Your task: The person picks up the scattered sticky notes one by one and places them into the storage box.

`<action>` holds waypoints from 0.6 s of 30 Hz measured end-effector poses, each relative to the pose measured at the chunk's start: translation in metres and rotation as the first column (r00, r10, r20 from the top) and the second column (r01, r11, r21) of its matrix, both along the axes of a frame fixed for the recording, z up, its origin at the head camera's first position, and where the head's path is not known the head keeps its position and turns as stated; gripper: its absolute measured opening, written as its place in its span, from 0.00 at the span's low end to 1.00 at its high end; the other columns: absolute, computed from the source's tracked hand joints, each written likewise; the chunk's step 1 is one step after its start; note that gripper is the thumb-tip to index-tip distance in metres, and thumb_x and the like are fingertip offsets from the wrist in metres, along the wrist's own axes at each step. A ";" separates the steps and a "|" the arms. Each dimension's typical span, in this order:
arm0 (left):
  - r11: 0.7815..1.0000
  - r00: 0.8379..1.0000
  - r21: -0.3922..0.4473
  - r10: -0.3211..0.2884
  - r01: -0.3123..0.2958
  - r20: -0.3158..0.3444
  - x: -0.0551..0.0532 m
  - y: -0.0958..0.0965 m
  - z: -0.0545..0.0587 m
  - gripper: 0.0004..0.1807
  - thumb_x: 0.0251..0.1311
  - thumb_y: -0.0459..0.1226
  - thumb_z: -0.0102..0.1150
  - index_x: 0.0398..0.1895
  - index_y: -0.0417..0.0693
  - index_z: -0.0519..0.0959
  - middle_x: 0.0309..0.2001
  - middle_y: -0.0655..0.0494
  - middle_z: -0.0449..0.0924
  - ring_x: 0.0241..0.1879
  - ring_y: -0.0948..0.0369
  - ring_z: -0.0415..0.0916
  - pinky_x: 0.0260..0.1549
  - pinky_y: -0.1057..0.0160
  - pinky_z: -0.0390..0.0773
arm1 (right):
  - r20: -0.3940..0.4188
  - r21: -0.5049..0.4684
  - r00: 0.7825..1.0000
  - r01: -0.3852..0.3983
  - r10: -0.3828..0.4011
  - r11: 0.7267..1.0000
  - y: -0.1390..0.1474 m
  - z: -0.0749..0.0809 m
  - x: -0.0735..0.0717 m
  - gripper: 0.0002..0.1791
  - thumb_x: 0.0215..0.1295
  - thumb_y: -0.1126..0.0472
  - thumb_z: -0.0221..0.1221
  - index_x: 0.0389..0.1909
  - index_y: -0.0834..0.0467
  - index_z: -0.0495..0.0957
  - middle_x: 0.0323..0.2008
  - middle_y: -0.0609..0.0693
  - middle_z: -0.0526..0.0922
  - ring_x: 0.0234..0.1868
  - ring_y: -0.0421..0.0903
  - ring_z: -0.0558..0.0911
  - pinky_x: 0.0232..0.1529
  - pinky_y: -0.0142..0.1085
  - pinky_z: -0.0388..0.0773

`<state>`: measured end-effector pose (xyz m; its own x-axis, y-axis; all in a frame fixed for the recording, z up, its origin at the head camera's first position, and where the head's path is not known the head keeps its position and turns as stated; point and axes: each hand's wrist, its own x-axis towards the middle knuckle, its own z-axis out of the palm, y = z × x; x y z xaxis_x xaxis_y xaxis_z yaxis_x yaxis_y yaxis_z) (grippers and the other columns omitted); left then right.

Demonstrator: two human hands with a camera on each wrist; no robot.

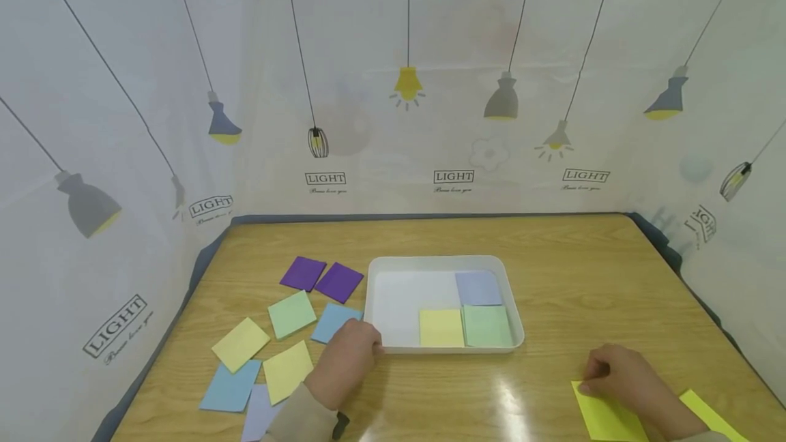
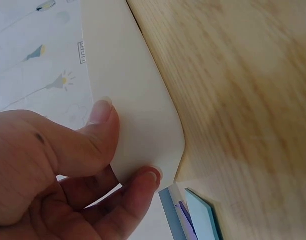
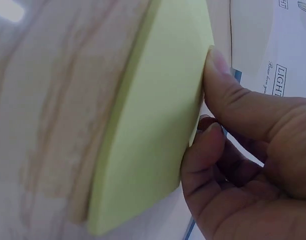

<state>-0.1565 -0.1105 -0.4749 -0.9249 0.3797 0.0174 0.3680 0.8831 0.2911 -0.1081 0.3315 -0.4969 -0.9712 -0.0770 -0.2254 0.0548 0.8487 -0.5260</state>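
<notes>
My left hand (image 1: 348, 360) pinches the front left corner of a white tray (image 1: 393, 349), its thumb and fingertips on the wall in the left wrist view. Inside the tray lie a pale yellow pad (image 1: 441, 328), a green pad (image 1: 487, 326) and a lavender pad (image 1: 479, 288), grouped at the right. Off to the right, my right hand (image 1: 620, 377) holds a bright yellow sticky note pad (image 1: 604, 418) by its far edge. The right wrist view shows that pad (image 3: 153, 115) standing tilted, thumb and curled fingers at its edge.
Left of the tray, several pads lie scattered: purple ones (image 1: 340, 282), a green one (image 1: 291, 314), blue ones (image 1: 230, 386), pale yellow ones (image 1: 241, 344) and a lavender one (image 1: 260, 415). Another bright yellow pad (image 1: 709, 415) lies beside my right wrist. A printed curtain (image 1: 393, 155) surrounds the wooden table (image 1: 571, 264).
</notes>
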 end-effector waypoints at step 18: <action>1.000 1.000 0.000 -0.015 0.015 -0.011 0.000 -0.001 0.003 0.07 0.59 0.36 0.69 0.23 0.48 0.88 0.24 0.59 0.84 0.26 0.62 0.73 0.35 0.59 0.79 | 0.048 0.014 0.999 0.019 -0.019 1.000 -0.004 0.000 -0.001 0.09 0.58 0.61 0.70 0.29 0.57 0.78 0.28 0.45 0.77 0.32 0.43 0.72 0.30 0.30 0.70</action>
<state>-0.1561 -0.1111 -0.4714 -0.9188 0.3937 0.0281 0.3846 0.8773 0.2871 -0.1094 0.3275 -0.4969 -0.9604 -0.0552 -0.2730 0.0962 0.8542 -0.5110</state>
